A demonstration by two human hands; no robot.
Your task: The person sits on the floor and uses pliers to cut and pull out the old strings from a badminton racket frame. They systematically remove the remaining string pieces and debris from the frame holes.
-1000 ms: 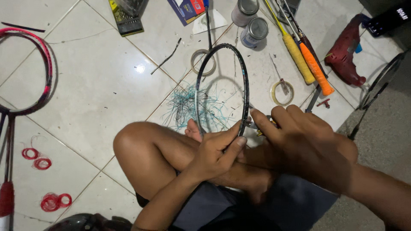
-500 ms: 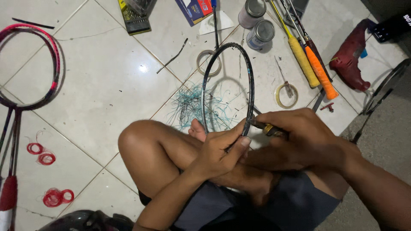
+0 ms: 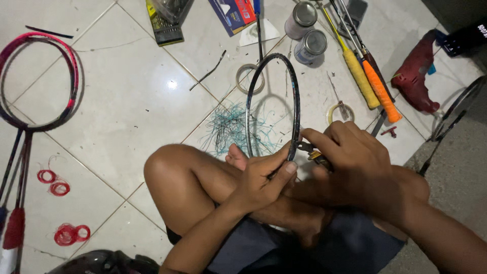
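- My left hand (image 3: 261, 180) is clenched around the lower rim of the dark racket frame (image 3: 295, 101), which rises upright above my fingers.
- My right hand (image 3: 355, 157) grips small pliers (image 3: 309, 150), their tip touching the frame's right edge, just above my left thumb.

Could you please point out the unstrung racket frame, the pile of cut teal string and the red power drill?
unstrung racket frame (image 3: 297, 101): head view, right side of hoop.
pile of cut teal string (image 3: 231, 129): head view, tangle's middle.
red power drill (image 3: 413, 76): head view, body.
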